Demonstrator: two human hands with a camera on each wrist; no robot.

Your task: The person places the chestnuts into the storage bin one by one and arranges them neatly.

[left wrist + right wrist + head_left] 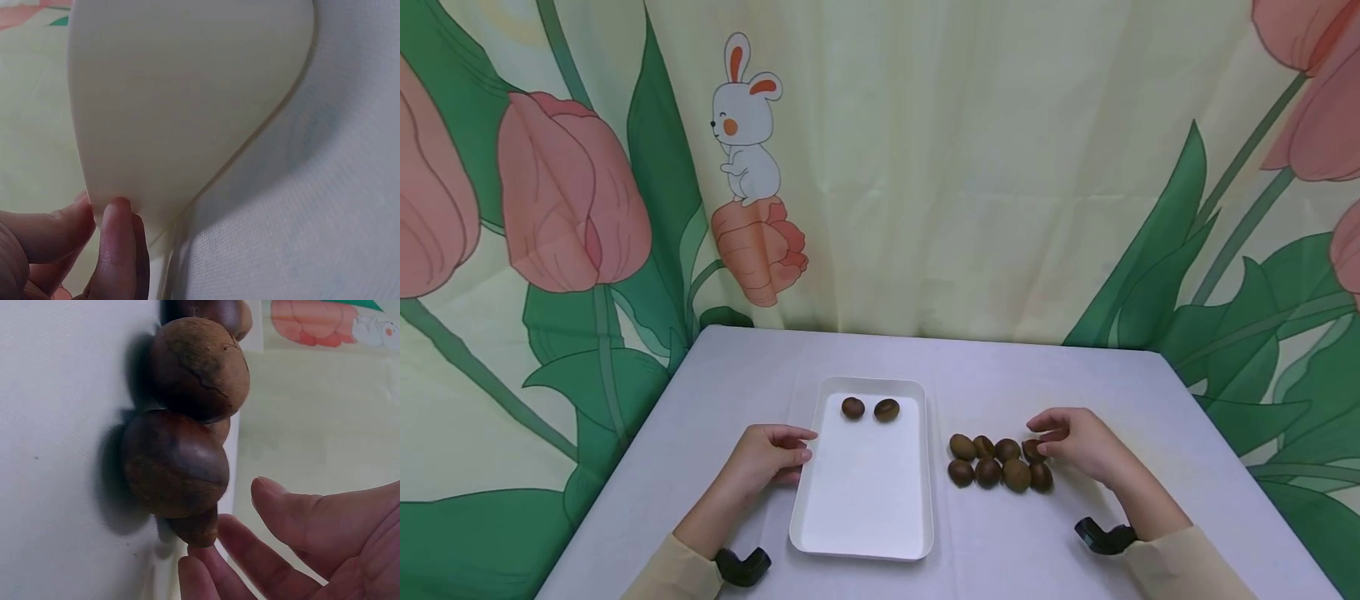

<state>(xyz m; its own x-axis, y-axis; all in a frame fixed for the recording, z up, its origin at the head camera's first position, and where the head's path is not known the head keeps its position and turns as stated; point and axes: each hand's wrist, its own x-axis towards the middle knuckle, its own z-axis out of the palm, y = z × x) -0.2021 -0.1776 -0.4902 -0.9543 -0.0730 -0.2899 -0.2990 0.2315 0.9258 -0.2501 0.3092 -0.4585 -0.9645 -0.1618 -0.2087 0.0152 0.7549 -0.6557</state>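
A white rectangular tray [861, 508] lies on the table with two brown chestnuts [887, 410] near its far end. My left hand [767, 454] pinches the tray's left rim; in the left wrist view, fingers [117, 244] lie against its outer wall [181, 106]. To the tray's right, several chestnuts [988, 472] form two rows. My right hand [1086, 446] is at the right end of the far row, its fingertips touching or very near the last chestnut [1032, 451]. In the right wrist view, the thumb [294, 509] stands apart from that chestnut [199, 528], which a nearer chestnut [175, 462] partly hides.
A white cloth covers the table [1000, 550]. Behind it hangs a curtain [925, 167] printed with tulips, a rabbit and a carrot. Each wrist wears a black camera mount [1105, 536].
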